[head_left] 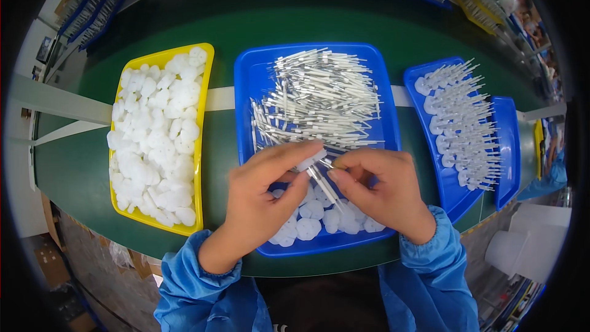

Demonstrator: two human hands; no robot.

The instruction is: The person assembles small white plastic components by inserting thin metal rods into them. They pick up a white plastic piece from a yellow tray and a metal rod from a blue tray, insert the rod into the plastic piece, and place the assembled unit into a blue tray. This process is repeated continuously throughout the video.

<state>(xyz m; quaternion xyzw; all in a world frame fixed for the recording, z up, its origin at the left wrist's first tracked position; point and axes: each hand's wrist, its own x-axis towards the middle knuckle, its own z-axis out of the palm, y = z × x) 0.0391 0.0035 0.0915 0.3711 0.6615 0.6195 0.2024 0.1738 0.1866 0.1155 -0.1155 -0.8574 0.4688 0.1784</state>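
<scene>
Over the middle blue tray (246, 67), my left hand (264, 187) pinches a white plastic disc (311, 158) between thumb and forefinger. Thin white-and-metal rods (322, 185) stick out from the disc, slanting down to the right. My right hand (384, 187) is closed at the disc's right edge, with a slim metal-ended rod (327, 163) between thumb and forefinger. Beyond both hands lies a heap of loose white rods with metal ends (326, 98) in the tray. At its near end rest several white scalloped discs (309, 229), partly hidden under my hands.
Left of the blue tray stands a yellow tray (201, 141) heaped with white discs (157, 135). To the right, a blue tray (424, 141) holds rows of discs with upright rods (464, 126); another blue tray (507, 147) adjoins it. More filled trays line the green table's (246, 12) far side.
</scene>
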